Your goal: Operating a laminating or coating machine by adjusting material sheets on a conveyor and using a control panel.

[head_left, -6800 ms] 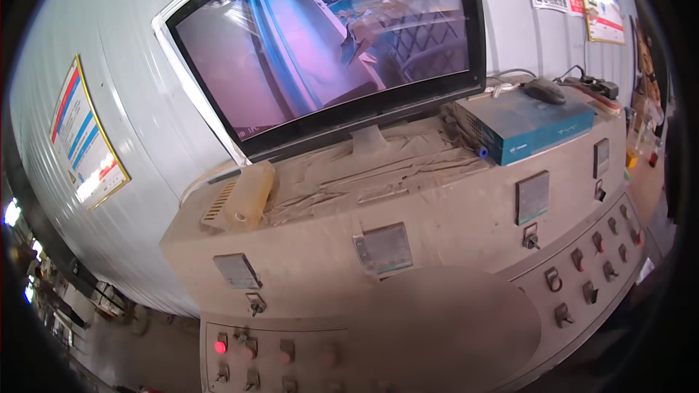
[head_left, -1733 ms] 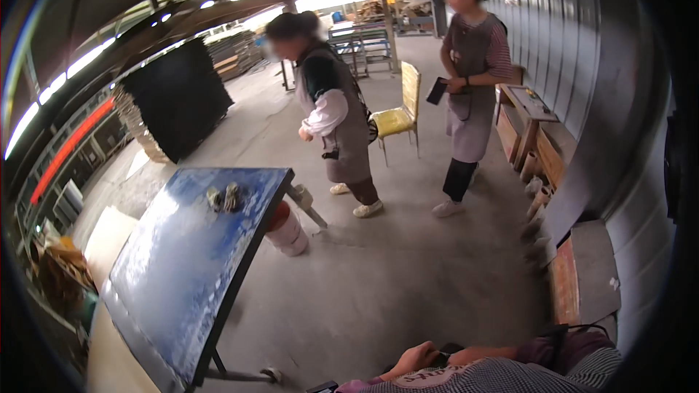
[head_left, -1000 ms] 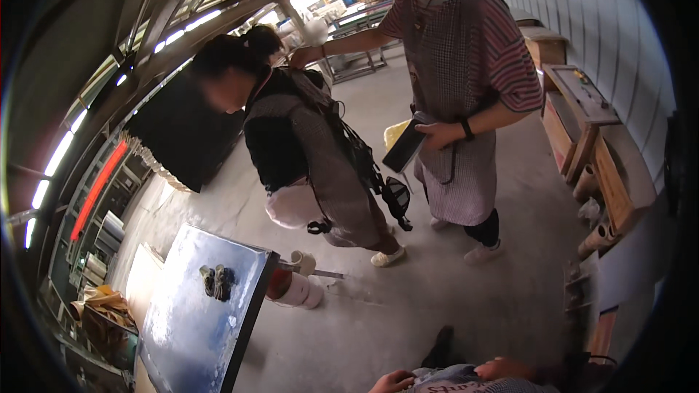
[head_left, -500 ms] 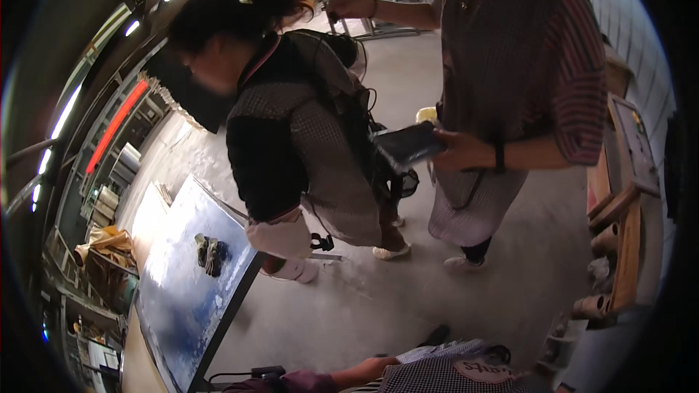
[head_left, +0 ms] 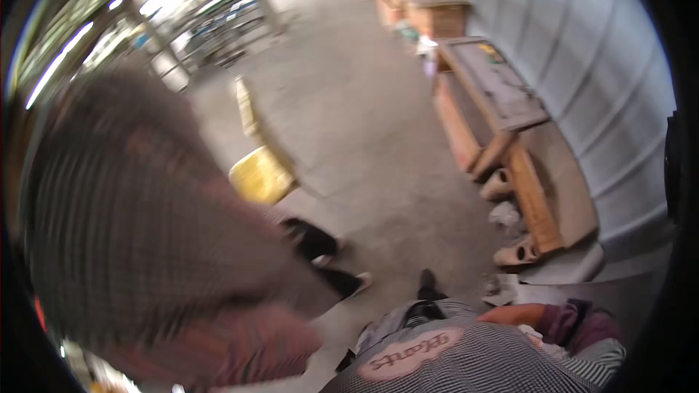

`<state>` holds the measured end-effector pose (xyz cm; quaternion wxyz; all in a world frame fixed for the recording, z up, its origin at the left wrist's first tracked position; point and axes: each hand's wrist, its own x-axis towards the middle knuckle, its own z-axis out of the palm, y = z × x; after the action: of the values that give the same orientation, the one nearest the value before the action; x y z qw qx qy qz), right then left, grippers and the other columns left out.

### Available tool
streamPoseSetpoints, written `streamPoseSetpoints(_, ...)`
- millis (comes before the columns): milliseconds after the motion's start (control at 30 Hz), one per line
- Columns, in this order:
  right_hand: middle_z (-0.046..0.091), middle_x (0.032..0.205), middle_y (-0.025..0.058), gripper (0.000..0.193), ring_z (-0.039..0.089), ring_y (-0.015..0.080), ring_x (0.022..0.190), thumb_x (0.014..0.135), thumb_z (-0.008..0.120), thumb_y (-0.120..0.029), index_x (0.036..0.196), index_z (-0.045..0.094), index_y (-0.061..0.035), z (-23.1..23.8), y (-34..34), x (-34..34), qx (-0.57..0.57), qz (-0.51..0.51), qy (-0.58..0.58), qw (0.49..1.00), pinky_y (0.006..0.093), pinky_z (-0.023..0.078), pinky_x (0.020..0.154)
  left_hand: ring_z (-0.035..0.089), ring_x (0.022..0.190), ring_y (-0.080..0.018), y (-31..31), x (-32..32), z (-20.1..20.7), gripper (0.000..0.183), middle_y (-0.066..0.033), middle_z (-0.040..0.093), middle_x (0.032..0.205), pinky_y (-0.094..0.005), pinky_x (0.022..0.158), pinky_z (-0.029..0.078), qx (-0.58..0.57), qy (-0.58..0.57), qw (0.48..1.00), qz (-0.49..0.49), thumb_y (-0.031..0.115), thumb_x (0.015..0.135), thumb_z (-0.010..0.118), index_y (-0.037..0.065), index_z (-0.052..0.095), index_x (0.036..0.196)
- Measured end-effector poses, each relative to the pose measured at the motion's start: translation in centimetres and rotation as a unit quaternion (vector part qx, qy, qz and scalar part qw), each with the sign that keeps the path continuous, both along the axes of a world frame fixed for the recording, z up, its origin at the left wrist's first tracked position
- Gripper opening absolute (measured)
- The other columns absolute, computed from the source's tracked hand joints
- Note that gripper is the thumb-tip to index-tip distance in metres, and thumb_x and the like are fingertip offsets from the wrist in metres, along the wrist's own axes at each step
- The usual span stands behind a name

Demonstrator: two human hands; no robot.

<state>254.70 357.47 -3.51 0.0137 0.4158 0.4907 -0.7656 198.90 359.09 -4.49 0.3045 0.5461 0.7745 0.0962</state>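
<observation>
Only a bare strip of my right hand and wrist (head_left: 513,314) shows at the lower right, below a purple sleeve (head_left: 582,327). It lies against the far edge of my checked apron (head_left: 480,353). Its fingers are not clear, and I make out nothing held in it. My left hand is out of the picture. Close on my left stands a person in a checked apron (head_left: 145,218) and striped sleeve, smeared by motion; that person's hands do not show.
A yellow chair (head_left: 263,175) stands on the concrete floor beyond the person. Along the corrugated wall (head_left: 582,80) at the right run wooden cabinets (head_left: 437,11) and an open wooden frame (head_left: 535,196) with cardboard tubes (head_left: 517,251). Racks (head_left: 218,22) stand far left.
The view has swung right. The blue-topped table, the dark-haired person and the dark flat item in a co-worker's hand have left the picture. The co-worker now fills the left side; the yellow chair shows.
</observation>
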Motion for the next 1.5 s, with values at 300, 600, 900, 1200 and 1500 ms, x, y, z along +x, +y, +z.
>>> streamPoseSetpoints(300, 0.066, 0.107, 0.0214, 0.041, 0.064, 0.0339, 0.095, 0.082, 0.066, -0.029, 0.112, 0.062, -0.0016, -6.1, -5.7, 9.7, -0.023, -0.075, 0.022, 0.997, 0.0428, 0.048, 0.082, 0.065, 0.087, -0.0342, 16.6, 17.2, -0.2, 0.021, -0.0197, 0.065, 0.094, -0.0399, 0.079, 0.051, -0.054, -0.053, 0.992, -0.097, 0.012, 0.086, 0.063, 0.002, 0.065, 0.105)
streamPoseSetpoints(600, 0.066, 0.099, 0.0146, 0.035, 0.064, 0.0279, 0.087, 0.086, 0.064, -0.025, 0.114, 0.06, -0.0053, 3.4, 33.4, 22.9, 0.343, -0.269, -0.167, 0.884, 0.0388, 0.051, 0.076, 0.066, 0.081, -0.0338, 34.8, 27.3, -0.2, 0.018, -0.0189, 0.065, 0.09, -0.0395, 0.073, 0.053, 0.17, -0.09, 0.936, -0.295, 0.01, 0.084, 0.065, 0.001, 0.066, 0.1)
streamPoseSetpoints(900, 0.066, 0.099, -0.0009, 0.024, 0.063, 0.0112, 0.082, 0.092, 0.061, -0.025, 0.114, 0.058, -0.0155, -1.2, 64.4, 35.2, 0.003, -0.705, 0.2, 0.681, 0.0267, 0.052, 0.064, 0.051, 0.122, -0.0182, 56.3, 55.3, 1.7, 0.037, -0.0108, 0.058, 0.131, -0.0291, 0.102, 0.04, -0.258, -0.385, 0.824, -0.326, 0.019, 0.099, 0.054, 0.008, 0.053, 0.134)
streamPoseSetpoints(1200, 0.07, 0.104, 0.0086, 0.034, 0.066, 0.0234, 0.093, 0.085, 0.067, -0.025, 0.115, 0.065, -0.0091, -5.9, 74.5, 35.3, 0.362, -0.073, 0.081, 0.926, 0.0348, 0.052, 0.081, 0.055, 0.118, -0.0204, 75.0, 63.2, 6.7, 0.039, -0.013, 0.058, 0.13, -0.0302, 0.102, 0.041, -0.294, -0.501, 0.789, -0.201, 0.021, 0.101, 0.05, -0.004, 0.053, 0.131)
streamPoseSetpoints(1500, 0.067, 0.105, 0.0136, 0.042, 0.065, 0.0215, 0.087, 0.084, 0.068, -0.025, 0.119, 0.06, -0.0038, -4.5, 105.8, 54.1, 0.362, -0.32, -0.169, 0.859, 0.0354, 0.052, 0.077, 0.062, 0.102, -0.0212, 105.5, 58.7, 5.8, 0.037, -0.0123, 0.064, 0.113, -0.0315, 0.085, 0.05, 0.031, -0.361, 0.931, 0.038, 0.025, 0.096, 0.056, -0.001, 0.06, 0.122)
